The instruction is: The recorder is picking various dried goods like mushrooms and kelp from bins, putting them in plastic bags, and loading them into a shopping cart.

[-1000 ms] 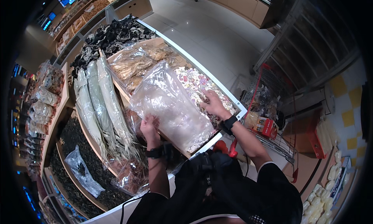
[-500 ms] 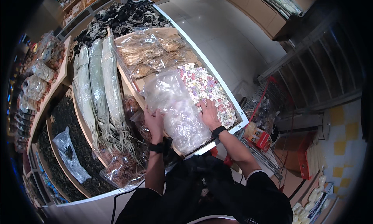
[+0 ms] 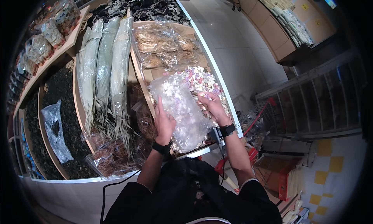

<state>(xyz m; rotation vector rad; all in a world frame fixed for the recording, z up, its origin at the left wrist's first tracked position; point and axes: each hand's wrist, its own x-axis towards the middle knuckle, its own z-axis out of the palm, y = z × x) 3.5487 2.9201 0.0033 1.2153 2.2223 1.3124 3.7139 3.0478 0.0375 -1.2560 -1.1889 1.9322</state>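
Observation:
A clear plastic bag [image 3: 185, 123] lies over small pastel shell-shaped dried pieces [image 3: 197, 79] in a wooden bin. Pale pieces show through its upper part; whether they are inside or beneath, I cannot tell. Along the bag's left edge my left hand [image 3: 165, 125] rests, index finger stretched forward and thumb apart. My right hand [image 3: 214, 107] is over the pieces at the bag's right side, its fingers curled together. What lies between those fingertips is too small to make out. Each wrist wears a black band.
Bagged tan dried strands [image 3: 165, 43] fill the bin's far part. Long wrapped leaf bundles [image 3: 101, 65] lie leftward, beside dark dried goods [image 3: 62, 96] with an empty-looking plastic bag [image 3: 57, 131]. A white metal edge [image 3: 217, 65] borders the right; beyond stands a red-handled cart [image 3: 259, 117].
My right hand has curled its fingers after lying spread on the pieces. My left hand's index finger now points forward along the bag. The view has shifted, and the bag's surface looks rearranged.

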